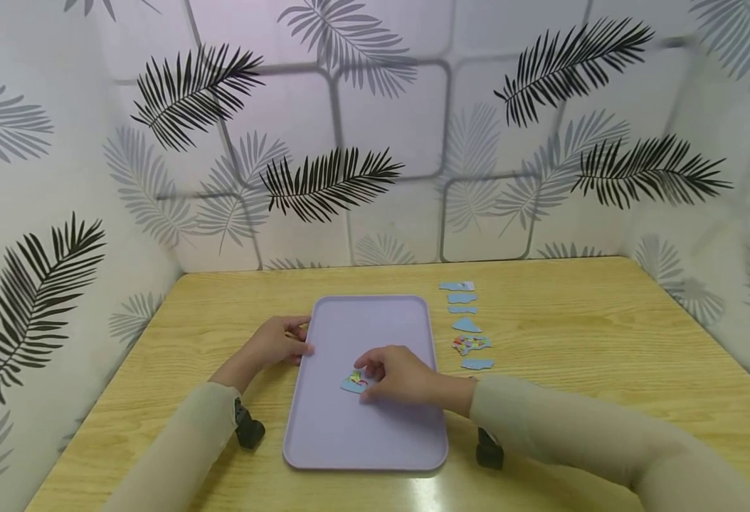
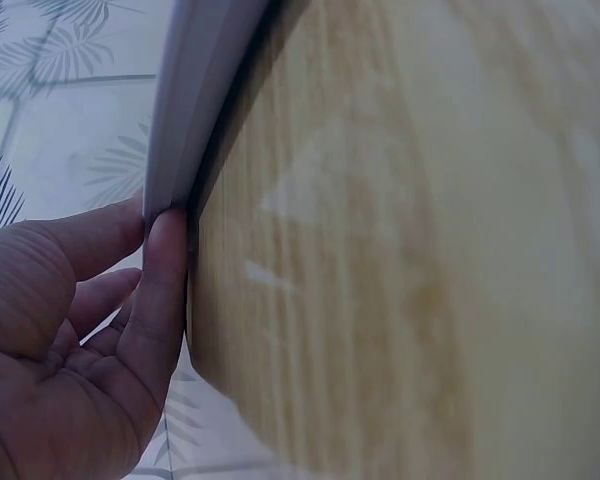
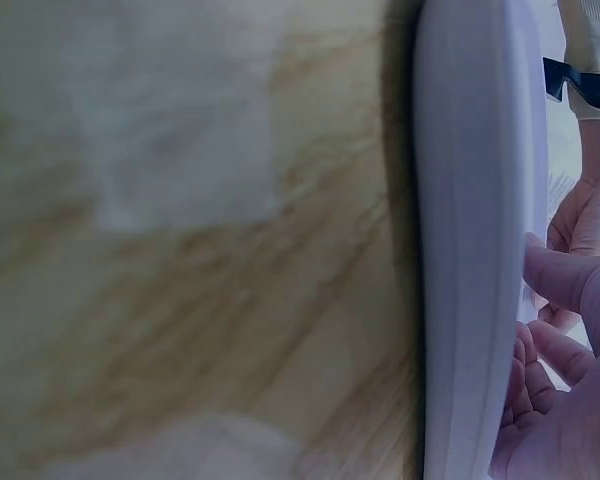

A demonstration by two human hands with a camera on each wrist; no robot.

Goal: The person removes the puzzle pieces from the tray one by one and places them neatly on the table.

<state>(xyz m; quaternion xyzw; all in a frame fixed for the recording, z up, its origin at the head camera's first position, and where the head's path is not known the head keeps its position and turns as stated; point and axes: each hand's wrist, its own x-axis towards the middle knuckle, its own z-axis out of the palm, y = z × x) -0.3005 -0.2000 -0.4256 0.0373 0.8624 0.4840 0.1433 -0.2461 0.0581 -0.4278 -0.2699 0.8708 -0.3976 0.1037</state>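
Note:
A lilac tray (image 1: 330, 434) lies on the wooden table. My left hand (image 1: 279, 340) grips the tray's left rim; in the left wrist view the thumb and a finger (image 2: 165, 270) pinch the edge. On the tray, my right hand (image 1: 397, 375) holds a small light-blue puzzle piece (image 1: 352, 385) printed in green, yellow and red, with thumb and index fingertip at its opposite edges. The hand covers the piece's right part. In the right wrist view the right hand (image 3: 570, 370) is partly hidden behind the tray's side wall (image 3: 470, 250).
Right of the tray, several puzzle pieces stand in a column: plain blue ones, a blue triangular piece (image 1: 467, 325) and a multicoloured piece (image 1: 471, 345). The wooden table (image 1: 573, 334) extends to a leaf-patterned wall (image 1: 400, 128) at the back and sides.

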